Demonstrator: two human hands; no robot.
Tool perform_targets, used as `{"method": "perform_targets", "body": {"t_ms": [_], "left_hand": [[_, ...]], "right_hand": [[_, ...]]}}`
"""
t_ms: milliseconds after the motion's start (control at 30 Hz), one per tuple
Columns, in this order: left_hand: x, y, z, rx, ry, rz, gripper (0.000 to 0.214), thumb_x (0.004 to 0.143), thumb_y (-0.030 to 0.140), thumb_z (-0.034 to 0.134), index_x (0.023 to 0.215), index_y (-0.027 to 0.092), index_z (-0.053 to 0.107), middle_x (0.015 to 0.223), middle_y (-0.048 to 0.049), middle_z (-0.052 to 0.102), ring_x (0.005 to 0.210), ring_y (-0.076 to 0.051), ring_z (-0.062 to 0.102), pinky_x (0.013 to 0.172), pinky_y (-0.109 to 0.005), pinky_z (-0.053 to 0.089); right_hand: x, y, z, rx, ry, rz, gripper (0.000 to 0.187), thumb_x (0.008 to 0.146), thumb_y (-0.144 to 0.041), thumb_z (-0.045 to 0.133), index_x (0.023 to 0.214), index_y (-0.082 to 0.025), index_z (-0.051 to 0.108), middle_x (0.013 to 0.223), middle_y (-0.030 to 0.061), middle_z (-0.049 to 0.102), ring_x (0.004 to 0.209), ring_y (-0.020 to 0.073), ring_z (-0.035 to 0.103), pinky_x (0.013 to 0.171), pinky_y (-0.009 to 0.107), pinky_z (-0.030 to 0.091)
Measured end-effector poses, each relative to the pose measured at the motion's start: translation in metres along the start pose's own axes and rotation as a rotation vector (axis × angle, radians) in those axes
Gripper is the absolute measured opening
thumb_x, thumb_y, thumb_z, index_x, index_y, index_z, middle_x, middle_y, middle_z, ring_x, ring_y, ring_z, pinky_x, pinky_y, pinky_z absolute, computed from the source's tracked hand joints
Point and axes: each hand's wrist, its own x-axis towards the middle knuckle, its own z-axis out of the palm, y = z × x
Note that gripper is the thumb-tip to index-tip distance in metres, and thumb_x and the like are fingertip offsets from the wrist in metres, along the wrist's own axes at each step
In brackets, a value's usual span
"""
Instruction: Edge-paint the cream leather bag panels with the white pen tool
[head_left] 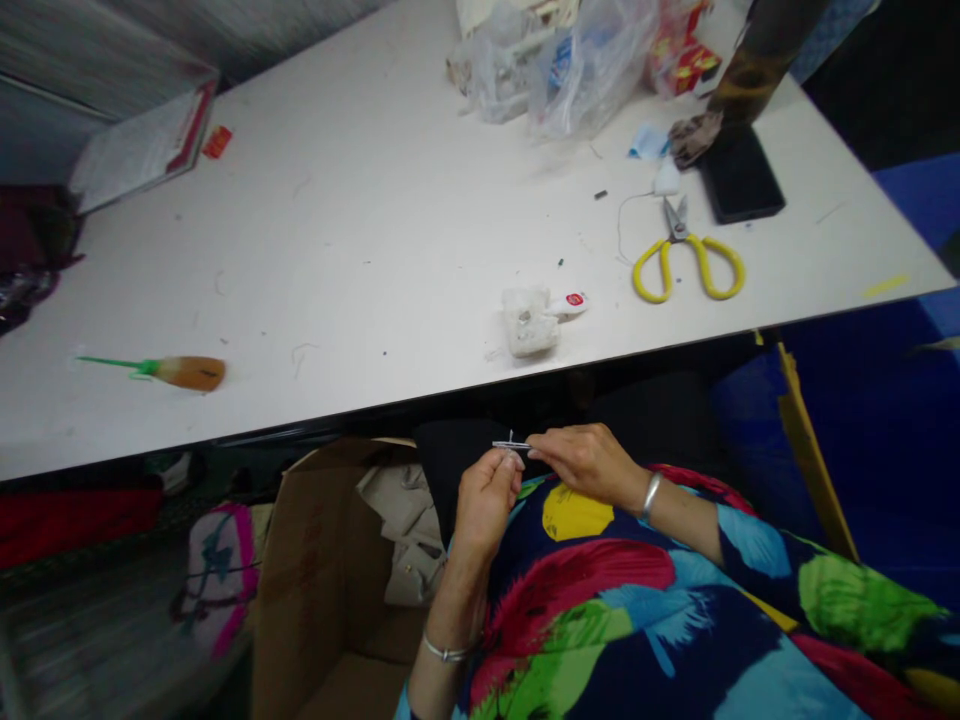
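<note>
Here, just below the near edge of the white table, a thin metal piece is being pinched between the closed fingertips of the left hand and the right hand, over black fabric; arguably, a light, level, steady pinch is being called for.

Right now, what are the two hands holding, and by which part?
A thin silvery metal piece, too small to identify. The left hand pinches its middle; the right hand grips its right end.

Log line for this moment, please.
left hand: pinching thin metal piece | right hand: holding its other end | black fabric: behind it | yellow scissors: on table
</note>
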Motion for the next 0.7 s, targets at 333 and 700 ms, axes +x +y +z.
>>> {"method": "perform_targets", "body": {"t_ms": [333, 700], "left_hand": [[-0.018, -0.008, 0.0, 0.012, 0.035, -0.032, 0.028, 0.086, 0.043, 0.063, 0.075, 0.018, 0.066, 0.057, 0.0037, 0.05, 0.048, -0.009, 0.039, 0.047, -0.022, 0.027], [0.005, -0.002, 0.005, -0.154, 0.04, -0.049, 0.03, 0.08, 0.046, 0.069, 0.077, 0.017, 0.066, 0.055, 0.0041, 0.053, 0.039, -0.007, 0.039, 0.04, -0.021, 0.027]], "right_hand": [[-0.004, 0.039, -0.002, -0.011, 0.097, 0.393, 0.033, 0.11, -0.033, 0.046, 0.105, -0.02, 0.076, 0.082, 0.0046, 0.078, 0.07, 0.0171, 0.072, 0.063, 0.025, 0.043], [-0.002, 0.014, -0.001, 0.136, 0.037, 0.034, 0.028, 0.109, -0.034, 0.05, 0.114, -0.019, 0.073, 0.092, 0.0061, 0.079, 0.082, 0.0169, 0.074, 0.074, 0.025, 0.049]]}}
